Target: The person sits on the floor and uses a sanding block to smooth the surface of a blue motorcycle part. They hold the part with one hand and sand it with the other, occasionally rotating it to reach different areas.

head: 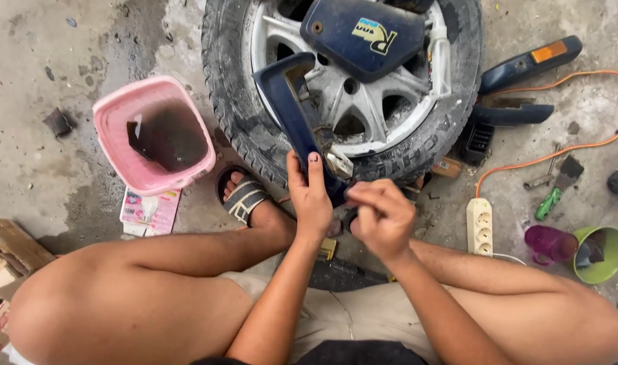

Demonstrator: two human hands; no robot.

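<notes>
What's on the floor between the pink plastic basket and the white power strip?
In the head view: a sandalled foot, then both hands on a dark blue panel.

Glossy blue plastic panel point(292, 111), rough rubber tyre point(238, 108), matt concrete floor point(52, 162).

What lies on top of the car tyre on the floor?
On the tyre lie dark blue plastic panels; the left hand holds another blue panel against it. They cover part of the wheel's spokes.

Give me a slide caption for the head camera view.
Left hand steadies a dark blue plastic panel against a tyre while the right hand works at its lower end.
</notes>
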